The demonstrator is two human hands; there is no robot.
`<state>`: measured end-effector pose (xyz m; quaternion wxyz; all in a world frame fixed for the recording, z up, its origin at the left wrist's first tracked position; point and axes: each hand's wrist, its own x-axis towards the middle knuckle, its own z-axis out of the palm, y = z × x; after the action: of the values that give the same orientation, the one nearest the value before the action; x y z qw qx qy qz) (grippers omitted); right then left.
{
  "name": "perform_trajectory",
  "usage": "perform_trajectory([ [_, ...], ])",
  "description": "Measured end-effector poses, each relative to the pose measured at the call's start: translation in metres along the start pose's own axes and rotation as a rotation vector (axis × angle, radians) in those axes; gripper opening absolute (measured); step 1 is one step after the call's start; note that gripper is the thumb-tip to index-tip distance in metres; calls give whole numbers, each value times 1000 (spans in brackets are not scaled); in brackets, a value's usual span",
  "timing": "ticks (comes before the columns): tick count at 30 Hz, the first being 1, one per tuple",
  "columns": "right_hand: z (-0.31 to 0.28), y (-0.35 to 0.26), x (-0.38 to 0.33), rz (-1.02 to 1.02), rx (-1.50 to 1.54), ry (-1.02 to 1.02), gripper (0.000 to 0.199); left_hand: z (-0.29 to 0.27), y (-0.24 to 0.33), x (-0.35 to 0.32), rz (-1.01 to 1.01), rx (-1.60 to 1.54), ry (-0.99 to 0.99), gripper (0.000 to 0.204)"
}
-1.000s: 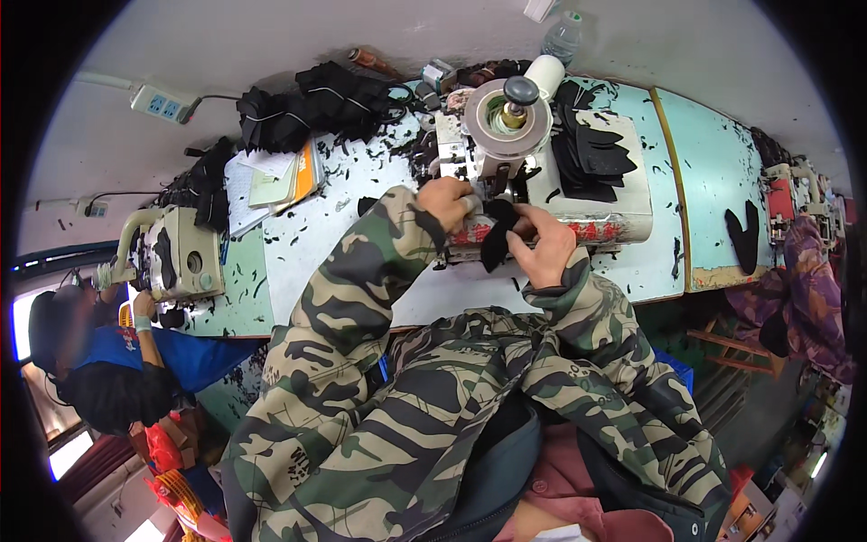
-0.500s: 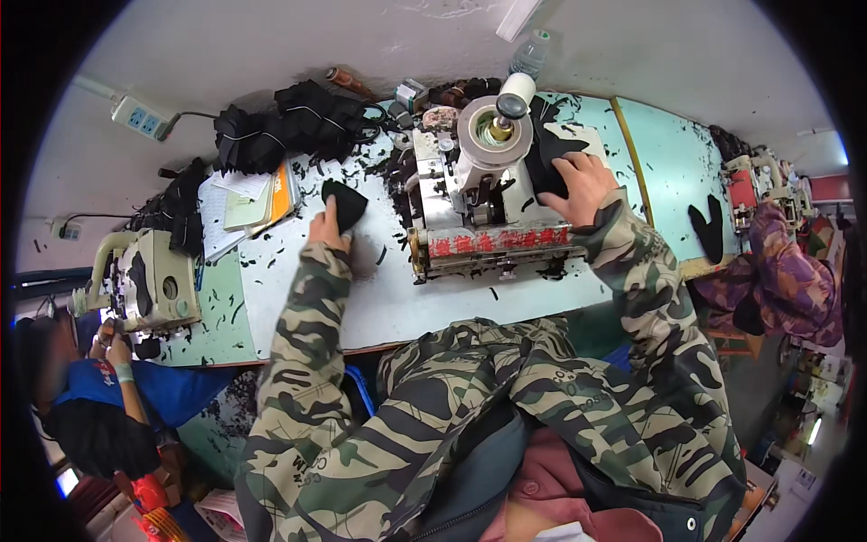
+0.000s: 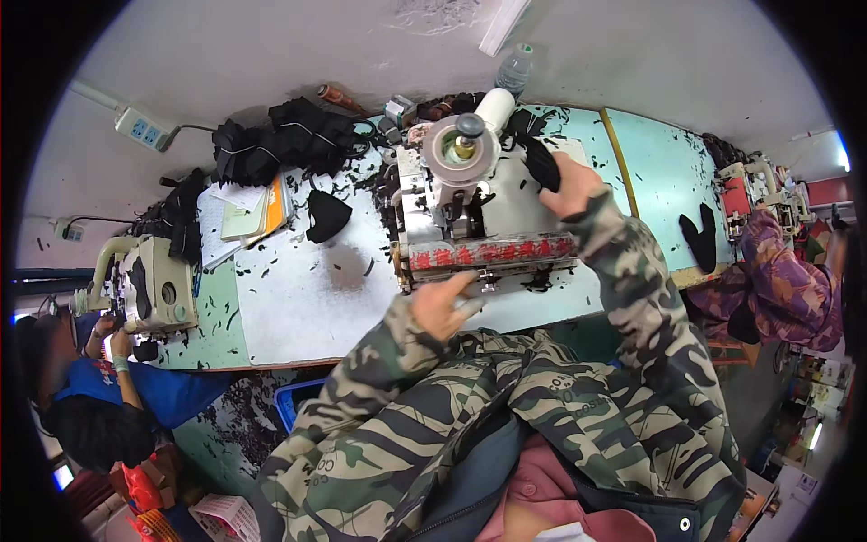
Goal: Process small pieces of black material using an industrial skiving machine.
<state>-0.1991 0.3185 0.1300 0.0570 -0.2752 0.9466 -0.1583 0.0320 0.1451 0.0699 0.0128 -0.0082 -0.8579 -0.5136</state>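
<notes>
My right hand (image 3: 575, 187) is closed on a small stack of black fabric pieces (image 3: 541, 166), thumb and fingers gripping its right side above the machine's metal bed. The light-coloured machine (image 3: 452, 176), with a round top and a dark knob, stands before me. In front of its red-marked front bar, my left hand (image 3: 441, 307) is empty, with its fingers apart. A single black fabric piece (image 3: 328, 217) lies on the white tabletop left of the machine.
Tied black bundles (image 3: 248, 149) and notebooks (image 3: 257, 212) lie at the back left. A water bottle (image 3: 515, 70) stands behind the machine. Black scraps litter the table (image 3: 298, 307). Another machine with a person (image 3: 135, 388) is at left; a purple-clad person (image 3: 777, 280) is at right.
My left hand has let go of the black piece on the left and moved right, to the machine's front. My right hand has lifted the black pieces and its fingers have closed around them.
</notes>
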Motion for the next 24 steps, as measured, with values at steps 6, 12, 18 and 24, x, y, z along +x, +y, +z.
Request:
perform_trajectory([
  [6,-10,21,-54,126,1485,-99,46,38,31,108,-165,-528,213,39],
  [12,14,21,-64,323,2180,-195,44,42,52,162,-164,-564,216,26],
  [18,20,30,-52,470,1976,-65,32,37,78,182,-39,-263,650,19],
  [24,41,31,-35,377,2456,-12,33,3,109,172,-378,-693,122,19],
])
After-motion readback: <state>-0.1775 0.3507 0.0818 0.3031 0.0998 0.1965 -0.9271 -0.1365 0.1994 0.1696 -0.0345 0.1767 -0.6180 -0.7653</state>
